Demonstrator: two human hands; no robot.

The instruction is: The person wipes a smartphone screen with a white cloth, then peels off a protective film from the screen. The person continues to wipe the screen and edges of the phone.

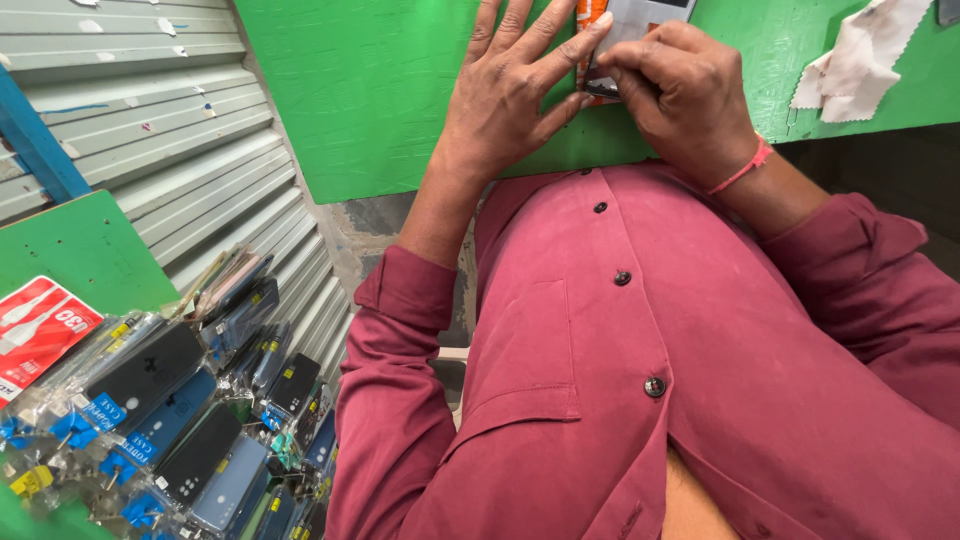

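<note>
your left hand (510,100) and right hand (680,95) meet at the top edge of the view, both on a small flat grey device (625,35) with an orange strip along its left side (only its lower part shows). your left fingers (560,50) lie spread and flat, the forefinger resting along the device's left edge. your right fingers (625,60) are curled closed, pinching its lower corner. the device lies on a green painted surface (380,90), just beyond your maroon shirt (650,380). a pink band (745,170) circles your right wrist. a pale cloth (860,60) hangs at upper right. to your left, a corrugated metal shutter (150,130) stands behind racks of packaged phone cases (180,420).
</note>
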